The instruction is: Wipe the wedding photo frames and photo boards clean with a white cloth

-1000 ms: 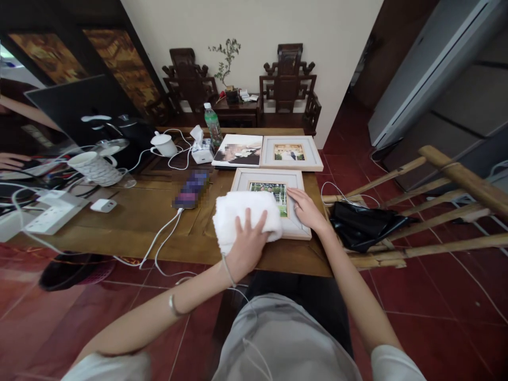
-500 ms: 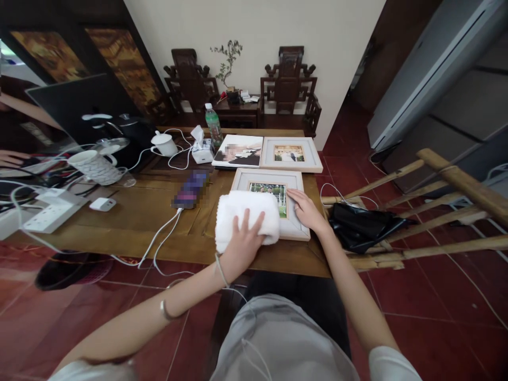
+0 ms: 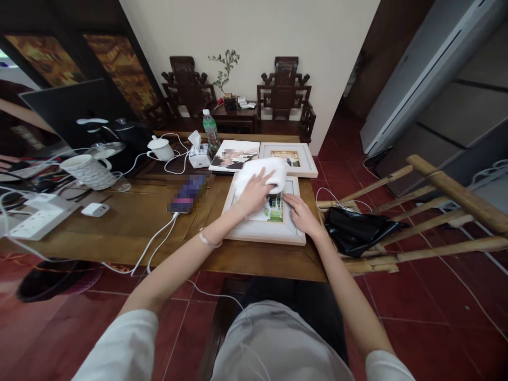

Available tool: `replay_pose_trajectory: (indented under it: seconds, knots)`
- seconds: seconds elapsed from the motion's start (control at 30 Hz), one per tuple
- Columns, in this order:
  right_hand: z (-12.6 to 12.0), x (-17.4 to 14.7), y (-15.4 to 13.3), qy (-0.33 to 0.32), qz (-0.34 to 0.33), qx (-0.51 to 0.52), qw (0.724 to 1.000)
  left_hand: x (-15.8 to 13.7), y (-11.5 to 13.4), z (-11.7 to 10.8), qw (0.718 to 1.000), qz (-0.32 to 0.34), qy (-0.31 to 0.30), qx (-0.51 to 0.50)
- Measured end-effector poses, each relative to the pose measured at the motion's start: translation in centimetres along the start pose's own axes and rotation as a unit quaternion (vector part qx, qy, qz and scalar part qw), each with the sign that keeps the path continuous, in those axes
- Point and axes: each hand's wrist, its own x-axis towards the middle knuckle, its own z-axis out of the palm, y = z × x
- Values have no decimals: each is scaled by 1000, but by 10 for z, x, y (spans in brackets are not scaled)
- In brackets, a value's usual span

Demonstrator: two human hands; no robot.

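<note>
A pale picture frame [image 3: 257, 232] lies flat on the wooden table in front of me, with a green outdoor photo showing in its window. My left hand [image 3: 256, 193] grips a folded white towel [image 3: 262, 172] with its fingers laid over it. The towel covers the upper part of this frame and overlaps the lower edge of the items behind. My right hand [image 3: 300, 211] rests on the frame's right border, fingers stretched out and close to the photo's edge. Behind lie a second pale frame [image 3: 305, 159] and a white photo panel [image 3: 234, 151].
A phone [image 3: 187, 194] on a charging cable lies left of the frame. Further left are a tissue box [image 3: 199, 156], a bottle [image 3: 210, 129], a lidded cup [image 3: 161, 148], a mug [image 3: 85, 170] and a power strip [image 3: 42, 217]. A bamboo chair [image 3: 448, 185] holds a black bag [image 3: 357, 230].
My left hand has pushed the towel away from me and to the right, from the frame's near left corner to its far side. My right hand stays on the right border.
</note>
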Motion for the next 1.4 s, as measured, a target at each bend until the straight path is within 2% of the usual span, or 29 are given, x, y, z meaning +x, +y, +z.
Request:
replay_pose_trajectory:
  seconds: [0.13, 0.2, 0.3, 0.7, 0.83, 0.93, 1.03, 1.23, 1.33, 1.4]
  knots:
    - [-1, 0, -4, 2, 4, -10, 1000, 50, 23, 15, 990, 127, -55, -9]
    - [-2, 0, -6, -7, 7, -18, 1000, 62, 29, 23, 988, 134, -72, 6]
    - [-2, 0, -5, -25, -4, -26, 999, 62, 24, 26, 992, 105, -66, 33]
    - [0, 0, 4, -17, -1, -4, 1000, 6, -51, -3, 986, -40, -125, 107]
    - [0, 0, 3, -17, 3, -2, 1000, -22, -62, -9, 981, -59, -140, 117]
    - [0, 0, 3, -17, 6, -3, 1000, -47, -53, -11, 983, -39, -137, 116]
    - [1, 0, 4, -11, 4, 4, 1000, -74, -31, -17, 984, -36, -141, 103]
    - [1, -1, 3, -13, 10, -6, 1000, -123, 14, -52, 978, -9, -194, 73]
    - [1, -1, 3, -12, 8, -9, 1000, -128, 16, -59, 977, -18, -206, 55]
    - [1, -1, 3, -10, 5, -3, 1000, -118, 10, -54, 980, -34, -191, 41]
